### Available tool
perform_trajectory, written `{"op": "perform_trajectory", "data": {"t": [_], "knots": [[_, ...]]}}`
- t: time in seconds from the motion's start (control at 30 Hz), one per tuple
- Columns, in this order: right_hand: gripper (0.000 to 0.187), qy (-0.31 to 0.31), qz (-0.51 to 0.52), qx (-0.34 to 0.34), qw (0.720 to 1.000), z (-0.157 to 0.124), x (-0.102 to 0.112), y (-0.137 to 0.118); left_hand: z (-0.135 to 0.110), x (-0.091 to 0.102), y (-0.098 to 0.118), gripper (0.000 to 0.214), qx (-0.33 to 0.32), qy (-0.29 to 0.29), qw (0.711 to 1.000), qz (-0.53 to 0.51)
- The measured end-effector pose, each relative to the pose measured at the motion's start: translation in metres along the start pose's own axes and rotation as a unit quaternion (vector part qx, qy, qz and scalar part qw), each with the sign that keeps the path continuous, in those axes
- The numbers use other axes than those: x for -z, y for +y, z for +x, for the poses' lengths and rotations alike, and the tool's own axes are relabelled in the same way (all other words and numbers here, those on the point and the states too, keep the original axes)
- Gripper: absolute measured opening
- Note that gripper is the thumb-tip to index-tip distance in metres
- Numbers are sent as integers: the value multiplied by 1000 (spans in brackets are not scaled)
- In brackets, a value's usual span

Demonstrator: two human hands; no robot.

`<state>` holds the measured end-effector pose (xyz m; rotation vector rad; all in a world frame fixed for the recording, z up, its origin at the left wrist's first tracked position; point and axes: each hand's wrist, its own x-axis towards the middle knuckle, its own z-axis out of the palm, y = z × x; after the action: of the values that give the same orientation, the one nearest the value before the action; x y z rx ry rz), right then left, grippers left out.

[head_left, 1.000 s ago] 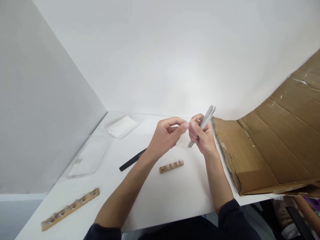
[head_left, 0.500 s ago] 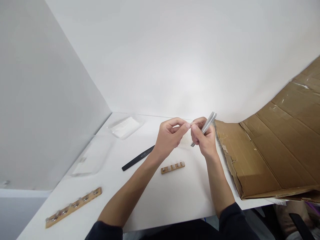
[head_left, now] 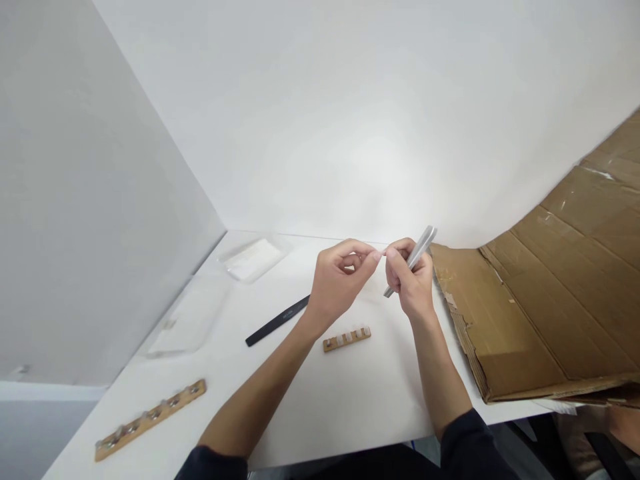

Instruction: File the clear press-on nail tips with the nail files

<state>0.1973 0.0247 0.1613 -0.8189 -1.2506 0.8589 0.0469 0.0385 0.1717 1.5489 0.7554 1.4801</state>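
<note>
Both hands are held close together above the table, fingertips nearly meeting. My left hand point(head_left: 343, 277) pinches thumb against forefinger; a tiny pale piece point(head_left: 384, 253) shows at the tips, too small to name. My right hand point(head_left: 411, 283) has its thumb and forefinger pressed at the other side of that piece. A slim silver tool point(head_left: 421, 247) slants up through the right hand, gripped in its palm and fingers. Below them lies a short wooden strip point(head_left: 345, 343) bearing several small whitish, nail-like pieces. A black nail file point(head_left: 275, 323) lies partly hidden behind the left forearm.
At the front left rests a longer wooden strip point(head_left: 150, 420) with several small clear and metallic pieces. Two clear plastic packets, one at the back point(head_left: 254, 260) and one at the left point(head_left: 183, 323), lie on the white table point(head_left: 350, 407). Brown cardboard point(head_left: 540, 313) covers the right side.
The hands stay almost in place, the right one shifting slightly to the right. The pale piece between the fingertips shows a little more. The view has tilted slightly.
</note>
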Motion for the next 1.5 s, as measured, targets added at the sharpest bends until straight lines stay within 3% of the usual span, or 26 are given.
{"op": "perform_trajectory", "data": {"t": [0.27, 0.6, 0.77, 1.0, 1.13, 1.3, 1.43, 1.5], "knots": [[31, -14, -61, -13, 998, -14, -6, -12, 4, 3, 0, 13, -54, 76, 995, 21], [28, -58, -101, 20, 993, -19, -11, -12, -5, -1, 6, 11, -96, 84, 991, 36], [30, -81, -126, 22, 988, -20, -12, -13, -2, 3, 7, 14, -115, 123, 984, 50], [29, -41, -131, 50, 989, -16, -12, -7, -5, 2, 8, 14, -110, 118, 986, 42], [29, 51, -146, 65, 986, -14, -9, -5, -4, 3, 10, 16, -114, 128, 985, 35], [31, -10, -141, 74, 987, -18, -9, -6, -4, 2, 11, 15, -104, 111, 988, 38], [28, 33, -144, 70, 987, -17, -10, -5, -5, 1, 8, 15, -96, 117, 988, 41], [28, 12, -135, 76, 988, -17, -11, -6, -5, 1, 7, 14, -92, 114, 989, 35]]}}
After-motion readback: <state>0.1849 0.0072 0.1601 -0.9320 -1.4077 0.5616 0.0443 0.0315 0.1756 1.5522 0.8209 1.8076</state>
